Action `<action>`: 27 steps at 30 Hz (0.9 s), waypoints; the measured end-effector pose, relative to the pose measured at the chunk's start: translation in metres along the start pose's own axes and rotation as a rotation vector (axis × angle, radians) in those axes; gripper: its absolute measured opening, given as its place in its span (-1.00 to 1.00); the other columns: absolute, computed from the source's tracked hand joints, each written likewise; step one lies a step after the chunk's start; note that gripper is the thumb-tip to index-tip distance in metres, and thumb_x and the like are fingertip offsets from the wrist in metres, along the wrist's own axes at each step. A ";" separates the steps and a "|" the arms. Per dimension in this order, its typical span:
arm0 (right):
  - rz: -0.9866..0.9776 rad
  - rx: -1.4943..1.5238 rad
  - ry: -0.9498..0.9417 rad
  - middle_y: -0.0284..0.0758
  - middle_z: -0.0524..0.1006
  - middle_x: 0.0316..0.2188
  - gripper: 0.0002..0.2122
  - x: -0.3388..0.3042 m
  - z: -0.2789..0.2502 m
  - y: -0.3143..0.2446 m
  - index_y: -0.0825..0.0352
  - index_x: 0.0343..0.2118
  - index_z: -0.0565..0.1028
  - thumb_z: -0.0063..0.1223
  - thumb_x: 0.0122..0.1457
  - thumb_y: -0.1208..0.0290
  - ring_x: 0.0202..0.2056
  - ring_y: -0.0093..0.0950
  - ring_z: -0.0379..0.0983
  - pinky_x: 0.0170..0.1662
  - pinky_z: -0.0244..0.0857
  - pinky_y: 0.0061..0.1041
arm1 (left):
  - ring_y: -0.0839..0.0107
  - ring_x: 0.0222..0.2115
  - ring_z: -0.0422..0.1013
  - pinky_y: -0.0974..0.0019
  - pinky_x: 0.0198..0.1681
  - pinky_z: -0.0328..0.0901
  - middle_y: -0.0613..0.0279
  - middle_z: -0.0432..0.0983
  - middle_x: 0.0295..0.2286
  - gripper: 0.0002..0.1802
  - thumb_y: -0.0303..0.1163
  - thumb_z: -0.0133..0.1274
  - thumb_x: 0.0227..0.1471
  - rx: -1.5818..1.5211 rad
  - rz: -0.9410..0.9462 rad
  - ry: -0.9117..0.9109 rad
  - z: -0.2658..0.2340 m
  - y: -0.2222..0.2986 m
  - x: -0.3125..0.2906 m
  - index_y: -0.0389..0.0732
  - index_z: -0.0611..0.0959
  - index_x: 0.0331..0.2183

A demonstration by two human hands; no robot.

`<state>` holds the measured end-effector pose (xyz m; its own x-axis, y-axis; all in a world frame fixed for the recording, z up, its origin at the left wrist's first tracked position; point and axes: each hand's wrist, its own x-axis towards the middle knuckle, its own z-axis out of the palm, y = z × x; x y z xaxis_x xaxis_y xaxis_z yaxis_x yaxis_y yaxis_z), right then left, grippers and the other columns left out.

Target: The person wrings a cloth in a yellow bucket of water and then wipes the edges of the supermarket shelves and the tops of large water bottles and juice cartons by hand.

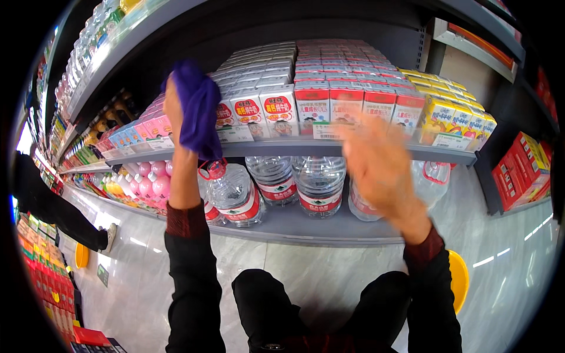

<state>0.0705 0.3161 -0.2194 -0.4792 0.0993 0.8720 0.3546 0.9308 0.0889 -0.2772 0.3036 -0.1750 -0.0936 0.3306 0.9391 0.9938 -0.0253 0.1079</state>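
My left hand [173, 109] is closed on a purple cloth [197, 106], raised at the left part of the shelf, in front of the small drink cartons. The cloth hangs down past the shelf's front edge. My right hand [379, 167] is smeared by motion before the price-label strip [326, 130], so its fingers cannot be read. Behind it stand rows of red and white drink cartons [312, 94]. White cartons with red print [278, 109] fill the rows between my hands, and yellow cartons [453, 117] stand at the right end.
Large clear water bottles [318, 182] with red caps and labels stand on the bottom shelf [294, 226]. Pink bottles [154, 182] are farther left. A yellow bucket [459, 282] is beside my right forearm. Red boxes [521, 173] sit at the right. Another person's leg [70, 212] shows in the left aisle.
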 end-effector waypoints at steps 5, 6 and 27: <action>0.067 -0.387 -0.100 -0.03 0.27 0.10 -0.53 0.061 0.014 0.051 0.38 0.05 0.35 -0.04 0.15 0.18 0.16 -0.17 0.14 0.09 0.12 -0.19 | -0.07 -0.27 0.43 0.11 -0.16 0.30 -0.14 0.50 -0.34 -0.68 -0.28 -0.13 0.01 -0.135 0.015 -0.811 0.034 0.022 0.044 -0.32 0.58 -0.34; 0.046 -0.306 -0.173 -0.03 0.27 0.10 -0.50 0.064 0.025 0.059 0.40 0.06 0.33 -0.06 0.15 0.13 0.17 -0.17 0.14 0.09 0.12 -0.19 | -0.04 -0.25 0.43 0.12 -0.15 0.30 -0.16 0.50 -0.31 -0.63 -0.28 -0.20 0.04 0.022 0.099 -0.923 0.036 0.058 0.053 -0.36 0.59 -0.36; 0.118 -0.066 -0.428 0.08 0.48 -0.22 -0.11 0.101 0.072 0.021 0.59 0.10 0.14 0.23 -0.15 -0.03 -0.14 -0.10 0.43 -0.05 0.29 -0.28 | -0.01 -0.21 0.43 0.05 -0.12 0.31 -0.09 0.49 -0.24 -0.57 -0.32 -0.29 0.13 0.131 0.481 -0.904 0.043 -0.039 0.063 -0.13 0.47 0.01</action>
<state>-0.0282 0.3715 -0.1645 -0.7167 0.3531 0.6014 0.4707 0.8812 0.0435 -0.3194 0.3659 -0.1338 0.3417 0.8997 0.2716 0.9179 -0.2575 -0.3020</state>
